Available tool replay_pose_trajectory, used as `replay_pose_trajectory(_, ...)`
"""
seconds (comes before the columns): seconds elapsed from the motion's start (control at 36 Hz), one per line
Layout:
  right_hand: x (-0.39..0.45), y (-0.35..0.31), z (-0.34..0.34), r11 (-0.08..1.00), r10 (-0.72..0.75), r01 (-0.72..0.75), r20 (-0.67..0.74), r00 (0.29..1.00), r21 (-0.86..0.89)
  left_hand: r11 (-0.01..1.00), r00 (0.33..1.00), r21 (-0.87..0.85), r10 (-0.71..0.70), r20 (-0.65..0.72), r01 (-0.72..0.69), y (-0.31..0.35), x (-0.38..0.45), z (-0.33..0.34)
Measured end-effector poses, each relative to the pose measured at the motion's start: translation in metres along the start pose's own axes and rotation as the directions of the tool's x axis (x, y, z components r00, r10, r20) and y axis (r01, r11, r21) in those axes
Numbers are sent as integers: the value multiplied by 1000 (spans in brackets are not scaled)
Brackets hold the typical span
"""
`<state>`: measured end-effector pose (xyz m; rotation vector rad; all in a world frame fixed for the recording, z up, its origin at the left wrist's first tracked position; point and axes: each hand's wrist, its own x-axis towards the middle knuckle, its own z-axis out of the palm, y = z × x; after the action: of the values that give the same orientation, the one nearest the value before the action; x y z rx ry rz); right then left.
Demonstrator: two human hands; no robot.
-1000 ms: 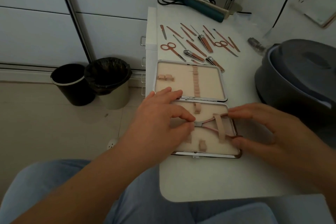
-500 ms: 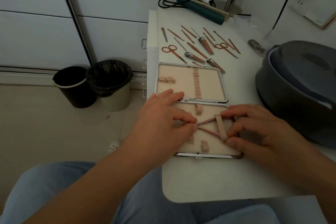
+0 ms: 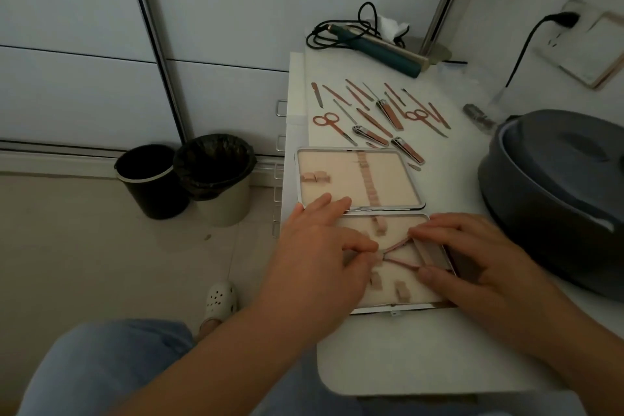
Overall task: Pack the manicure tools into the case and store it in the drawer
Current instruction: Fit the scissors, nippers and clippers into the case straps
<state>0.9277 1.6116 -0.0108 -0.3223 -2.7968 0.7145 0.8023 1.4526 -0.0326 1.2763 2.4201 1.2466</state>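
An open manicure case (image 3: 358,150) with beige lining and elastic loops lies on the white table (image 3: 422,355). In its near half sits a pink cuticle nipper (image 3: 398,252), handles spread toward the right under a wide strap (image 3: 432,253). My left hand (image 3: 317,257) pinches the nipper's head with thumb and forefinger. My right hand (image 3: 472,260) holds the handle ends and the strap between fingers and thumb. Behind the case lie several loose pink tools: scissors (image 3: 329,121), nail clippers (image 3: 369,135), files and pushers (image 3: 354,94).
A big grey lidded pot (image 3: 553,192) stands close on the right. A teal hair iron (image 3: 381,51) with coiled cable and a mirror stand (image 3: 442,10) sit at the table's back. Drawer handles (image 3: 280,108) show on the table's left side. Two bins (image 3: 189,179) stand on the floor.
My right hand has worked the nipper's handles further under the strap, and the strap now lies nearer the case's right edge. The camera has tilted up a little.
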Motion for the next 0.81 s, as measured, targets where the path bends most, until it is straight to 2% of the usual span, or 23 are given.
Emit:
replay_pose_trajectory(0.42,-7,-5,0,999,12,-13,-29,1000,-47,998,998,10,70,-6,-70,-3,-4,-5)
replay_pose_trajectory(0.58,-6,-7,-7,998,64,-64,61,996,4,996,992,-29,81,-93,-84,-14,11,-16)
replay_pose_trajectory(0.69,4,-7,-10,983,145,-142,-19,989,119,991,986,-1,130,-107,-131,-23,18,-21)
replay_pose_trajectory(0.81,33,-3,-9,972,214,-205,-76,974,112,992,991,1,123,-51,-124,-26,17,-21)
